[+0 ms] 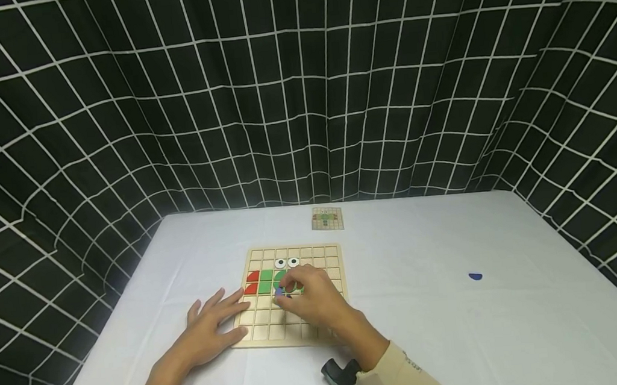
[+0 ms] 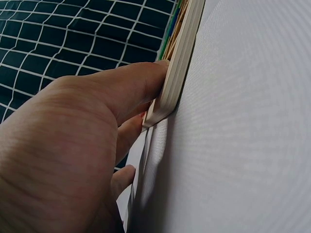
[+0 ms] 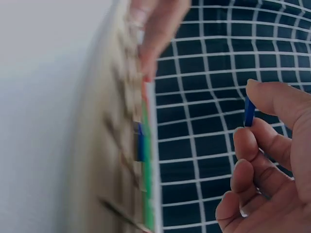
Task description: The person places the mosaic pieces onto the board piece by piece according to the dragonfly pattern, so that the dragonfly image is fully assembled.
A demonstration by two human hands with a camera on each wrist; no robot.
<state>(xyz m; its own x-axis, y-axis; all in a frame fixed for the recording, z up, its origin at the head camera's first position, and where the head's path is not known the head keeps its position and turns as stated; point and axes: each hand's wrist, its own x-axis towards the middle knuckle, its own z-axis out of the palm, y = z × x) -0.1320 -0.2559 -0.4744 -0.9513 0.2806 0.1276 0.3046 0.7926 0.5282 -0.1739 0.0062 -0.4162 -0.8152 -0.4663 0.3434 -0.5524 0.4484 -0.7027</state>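
A wooden grid board [image 1: 262, 335] lies on the white table. Two red pieces [image 1: 252, 276], green pieces [image 1: 266, 275] and two round eye pieces [image 1: 280, 263] sit in its cells. My right hand [image 1: 319, 297] pinches a small blue piece [image 3: 249, 111] between thumb and index finger, above the middle of the board. Another blue piece [image 3: 140, 141] lies on the board, partly hidden by that hand in the head view. With fingers spread, my left hand [image 1: 210, 330] rests at the board's left edge, its fingertips touching the wood.
Behind the board lies a small pattern card [image 1: 327, 218] with a similar grid picture. A blue half-round piece [image 1: 475, 276] is off to the right on the white cloth [image 1: 411, 257]. Black curtains with white grid lines [image 1: 329, 112] surround the table's back and sides.
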